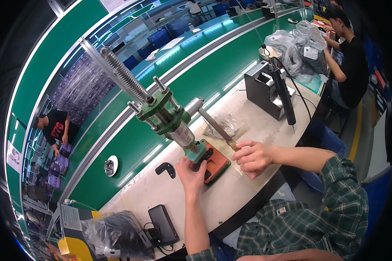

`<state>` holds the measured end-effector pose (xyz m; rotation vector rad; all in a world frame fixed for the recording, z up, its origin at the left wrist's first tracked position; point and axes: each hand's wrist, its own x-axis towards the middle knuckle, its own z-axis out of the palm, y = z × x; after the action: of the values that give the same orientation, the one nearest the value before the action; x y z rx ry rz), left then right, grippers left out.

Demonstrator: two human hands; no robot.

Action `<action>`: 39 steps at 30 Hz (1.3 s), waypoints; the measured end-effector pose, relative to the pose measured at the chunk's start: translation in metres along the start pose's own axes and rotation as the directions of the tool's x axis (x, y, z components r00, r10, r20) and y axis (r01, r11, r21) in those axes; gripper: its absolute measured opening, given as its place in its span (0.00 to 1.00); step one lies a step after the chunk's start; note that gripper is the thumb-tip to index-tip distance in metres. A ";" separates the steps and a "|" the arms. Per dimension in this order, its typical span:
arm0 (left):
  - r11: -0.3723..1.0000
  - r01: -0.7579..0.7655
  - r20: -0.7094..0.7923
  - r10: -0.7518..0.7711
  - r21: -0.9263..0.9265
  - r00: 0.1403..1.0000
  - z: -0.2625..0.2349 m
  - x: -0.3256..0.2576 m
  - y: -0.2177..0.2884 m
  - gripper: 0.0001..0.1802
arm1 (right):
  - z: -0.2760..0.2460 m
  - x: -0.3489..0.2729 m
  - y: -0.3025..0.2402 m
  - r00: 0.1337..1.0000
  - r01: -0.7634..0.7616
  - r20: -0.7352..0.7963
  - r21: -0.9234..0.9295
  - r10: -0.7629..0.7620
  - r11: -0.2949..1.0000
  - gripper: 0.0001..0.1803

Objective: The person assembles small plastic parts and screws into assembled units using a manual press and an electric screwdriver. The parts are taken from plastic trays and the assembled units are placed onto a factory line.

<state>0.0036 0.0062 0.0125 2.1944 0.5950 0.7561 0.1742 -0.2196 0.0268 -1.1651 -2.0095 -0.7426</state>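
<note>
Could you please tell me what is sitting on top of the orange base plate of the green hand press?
A black part lies on the orange base plate, under the press ram. The left hand touches it and covers its near end.

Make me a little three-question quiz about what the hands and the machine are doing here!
1. True or false: the right hand grips the press lever.
2. What does the left hand touch? A) the phone B) the black part on the orange base C) the bag
3. What small black piece lies on the bench just left of the press?

Key: 1 true; 2 B; 3 a flat bracket.
</note>
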 end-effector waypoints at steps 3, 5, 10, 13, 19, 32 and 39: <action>0.999 -0.034 -0.012 0.034 -0.002 0.999 0.001 0.001 -0.005 0.17 | 0.015 -0.011 0.014 0.994 0.052 0.097 -0.061 -0.046 0.997 0.05; 0.998 -0.071 -0.031 0.071 0.003 0.997 0.006 0.000 -0.008 0.18 | 0.014 -0.014 0.016 0.989 0.075 0.134 -0.075 -0.065 0.994 0.05; 0.999 -0.048 0.013 0.048 -0.020 0.999 0.008 0.002 -0.007 0.20 | -0.007 -0.005 0.005 0.955 0.066 0.295 -0.137 -0.023 0.988 0.05; 0.997 -0.070 -0.019 0.070 0.010 0.997 0.011 0.002 -0.027 0.22 | -0.035 0.021 -0.010 0.985 0.051 0.169 -0.070 -0.039 0.996 0.04; 0.996 -0.060 -0.022 0.058 -0.068 0.998 0.004 -0.003 -0.020 0.19 | -0.117 0.169 -0.005 0.885 -0.220 -0.337 0.302 0.320 0.927 0.09; 0.975 -0.053 -0.063 0.040 -0.216 0.997 0.026 0.018 -0.031 0.25 | -0.057 0.295 0.197 0.694 -0.679 0.020 0.352 0.720 0.645 0.24; 0.970 -0.011 -0.184 -0.035 -0.242 0.982 -0.009 0.010 -0.042 0.15 | -0.088 0.141 0.033 0.748 -0.330 -0.559 0.156 0.358 0.931 0.29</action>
<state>-0.0026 0.0429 -0.0111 1.9072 0.5751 0.9825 0.1771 -0.2007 0.1954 -1.0733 -1.2478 -0.7401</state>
